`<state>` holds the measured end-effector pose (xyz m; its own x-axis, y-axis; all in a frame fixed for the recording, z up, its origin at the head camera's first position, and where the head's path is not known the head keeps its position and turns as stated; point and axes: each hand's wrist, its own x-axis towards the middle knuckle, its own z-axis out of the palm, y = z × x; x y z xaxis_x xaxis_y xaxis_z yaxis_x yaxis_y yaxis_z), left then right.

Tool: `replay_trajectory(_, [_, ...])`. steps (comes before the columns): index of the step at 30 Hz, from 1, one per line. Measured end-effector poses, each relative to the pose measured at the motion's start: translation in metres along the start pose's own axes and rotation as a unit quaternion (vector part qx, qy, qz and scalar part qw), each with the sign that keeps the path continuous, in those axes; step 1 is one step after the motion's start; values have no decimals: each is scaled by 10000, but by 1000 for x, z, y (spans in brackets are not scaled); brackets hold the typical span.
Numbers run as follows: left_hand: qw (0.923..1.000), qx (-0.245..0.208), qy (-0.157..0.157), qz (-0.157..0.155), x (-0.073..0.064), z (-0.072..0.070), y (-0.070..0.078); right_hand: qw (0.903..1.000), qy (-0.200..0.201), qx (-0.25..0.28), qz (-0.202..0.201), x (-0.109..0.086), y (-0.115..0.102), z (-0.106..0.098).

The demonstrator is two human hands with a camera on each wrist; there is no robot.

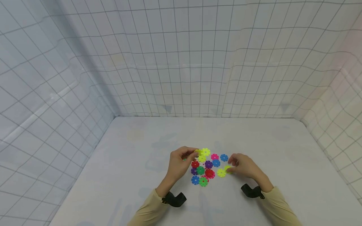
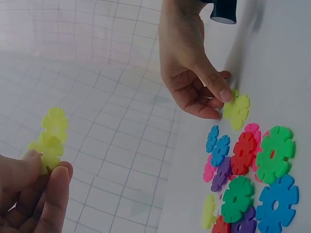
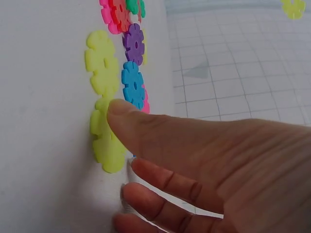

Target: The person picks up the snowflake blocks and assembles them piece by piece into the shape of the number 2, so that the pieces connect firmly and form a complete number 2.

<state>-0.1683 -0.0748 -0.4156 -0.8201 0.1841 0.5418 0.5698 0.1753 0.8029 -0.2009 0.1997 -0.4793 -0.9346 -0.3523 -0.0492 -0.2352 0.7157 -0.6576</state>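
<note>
My left hand [image 1: 178, 161] pinches two linked yellow snowflake discs [image 2: 54, 126] between thumb and fingertips, raised above the table. The upper disc projects beyond the fingertips. At the right of the pile, my right hand [image 1: 244, 166] is low over the table. Its thumb tip rests at a yellow snowflake disc [image 3: 109, 141], while the other fingers are loosely bent and apart from the thumb. Another yellow disc [image 3: 101, 60] lies right against that one. Beside them is the pile, with a blue disc [image 3: 132, 82] and a purple disc [image 3: 134, 44] nearest in the right wrist view.
Red [image 1: 195, 164], green [image 1: 203, 181], blue [image 1: 195, 180] and pink discs [image 1: 214, 157] lie loosely together on the white table [image 1: 135, 150], some overlapping. White sheeting with a dark grid [image 1: 192, 72] encloses the back and sides.
</note>
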Motion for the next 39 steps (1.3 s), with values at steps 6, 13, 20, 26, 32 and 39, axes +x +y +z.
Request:
replay_trajectory(6, [9969,-282,-211,-706,0,-4,5,10000,21,-28,-83,0,0,1])
replay_trajectory(13, [9773,-1200,-238,-1728,-1,-5,-19,10000,-42,-83,-26,0,0,1])
replay_trajectory(20, [9643,-1549,-198,-2137,-1,-7,-28,9998,-133,-124,-38,0,0,3])
replay_trajectory(26, [9617,-1613,-238,-2205,-1,-9,-28,9998,-141,-94,-51,1,0,4])
replay_trajectory(32, [9730,-1327,-218,-1875,-1,-8,-25,9998,-170,21,-95,1,-1,4])
replay_trajectory(39, [9916,-834,-47,-991,2,-8,1,9994,-166,190,-257,-1,-3,4])
